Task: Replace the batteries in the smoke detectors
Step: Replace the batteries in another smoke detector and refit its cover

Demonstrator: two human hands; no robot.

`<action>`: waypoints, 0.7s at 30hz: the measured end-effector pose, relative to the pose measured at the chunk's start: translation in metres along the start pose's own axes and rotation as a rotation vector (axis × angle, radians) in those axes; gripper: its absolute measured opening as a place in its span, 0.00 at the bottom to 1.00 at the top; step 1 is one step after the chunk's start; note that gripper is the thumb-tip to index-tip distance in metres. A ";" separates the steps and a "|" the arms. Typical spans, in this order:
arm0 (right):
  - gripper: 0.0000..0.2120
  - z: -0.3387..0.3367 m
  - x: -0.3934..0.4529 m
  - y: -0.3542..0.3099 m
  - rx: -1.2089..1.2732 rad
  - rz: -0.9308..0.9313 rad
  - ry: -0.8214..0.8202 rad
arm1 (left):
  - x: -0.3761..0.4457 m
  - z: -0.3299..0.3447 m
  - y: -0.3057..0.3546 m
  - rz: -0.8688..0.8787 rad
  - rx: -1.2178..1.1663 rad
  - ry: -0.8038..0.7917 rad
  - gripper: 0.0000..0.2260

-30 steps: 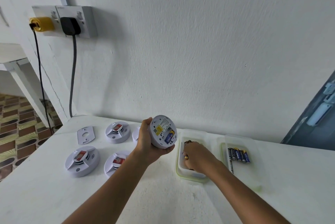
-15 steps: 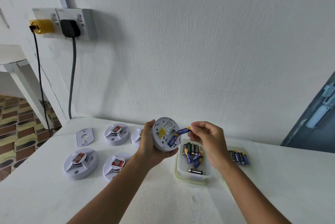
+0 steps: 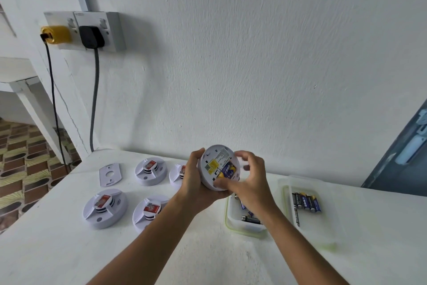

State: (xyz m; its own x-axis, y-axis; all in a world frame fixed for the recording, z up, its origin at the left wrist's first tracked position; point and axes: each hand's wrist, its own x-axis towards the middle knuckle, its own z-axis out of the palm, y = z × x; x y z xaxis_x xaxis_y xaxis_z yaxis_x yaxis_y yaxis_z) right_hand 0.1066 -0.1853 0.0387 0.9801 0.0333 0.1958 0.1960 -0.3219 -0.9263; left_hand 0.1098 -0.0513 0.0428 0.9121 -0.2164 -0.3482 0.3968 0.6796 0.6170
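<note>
My left hand point(image 3: 195, 182) grips a round white smoke detector point(image 3: 211, 157) from its left side and holds it above the table with its back towards me. A blue and yellow battery point(image 3: 227, 169) lies in the open compartment. My right hand point(image 3: 250, 177) has its thumb on the detector's lower face beside the battery, and its fingers curl round the right rim. Several more detectors lie on the white table point(image 3: 69, 250); one detector point(image 3: 105, 207) is at the front left and another detector point(image 3: 151, 170) is behind it.
A clear tub point(image 3: 227, 215) with loose batteries sits under my right wrist. To its right, a second clear tray point(image 3: 285, 194) holds several blue batteries point(image 3: 306, 201). A flat mounting plate point(image 3: 110, 174) lies at the left. Two cables hang from wall sockets point(image 3: 111, 30). The table's left edge drops to the tiled floor.
My right hand came up from the tub with a battery and brought it to the detector. The battery now lies in the compartment, with my thumb beside it.
</note>
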 end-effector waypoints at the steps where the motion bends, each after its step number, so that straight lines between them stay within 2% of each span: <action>1: 0.42 -0.002 0.002 0.000 0.041 0.076 -0.015 | 0.000 0.001 0.000 -0.001 -0.008 -0.004 0.25; 4: 0.59 -0.004 0.010 0.003 0.247 0.307 -0.169 | -0.001 0.002 0.002 0.009 -0.020 -0.021 0.24; 6: 0.64 -0.001 0.013 0.008 0.373 0.375 -0.256 | -0.003 0.003 0.003 0.005 -0.003 -0.052 0.25; 8: 0.61 0.002 0.016 0.015 0.442 0.384 -0.313 | -0.005 0.005 0.002 -0.005 0.054 -0.077 0.24; 12: 0.38 0.002 0.016 0.010 0.497 0.291 -0.394 | -0.009 0.005 0.004 -0.025 0.095 -0.069 0.24; 14: 0.32 0.003 0.014 0.008 0.513 0.252 -0.412 | -0.010 0.003 0.006 -0.030 0.105 -0.060 0.24; 16: 0.31 0.005 0.011 0.006 0.508 0.235 -0.372 | -0.011 0.003 0.008 -0.038 0.121 -0.062 0.24; 19: 0.39 0.007 0.010 0.000 0.489 0.192 -0.257 | -0.012 0.003 0.014 -0.044 0.131 -0.045 0.24; 21: 0.39 0.002 0.012 -0.005 0.566 0.206 -0.260 | -0.012 0.002 0.020 -0.037 0.137 -0.035 0.24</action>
State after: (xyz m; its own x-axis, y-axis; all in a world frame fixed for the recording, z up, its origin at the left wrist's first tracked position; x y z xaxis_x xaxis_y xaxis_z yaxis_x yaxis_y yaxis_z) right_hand 0.1174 -0.1809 0.0450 0.9612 0.2750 -0.0221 -0.0795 0.1995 -0.9767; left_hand 0.1068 -0.0362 0.0611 0.8988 -0.2655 -0.3489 0.4382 0.5692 0.6957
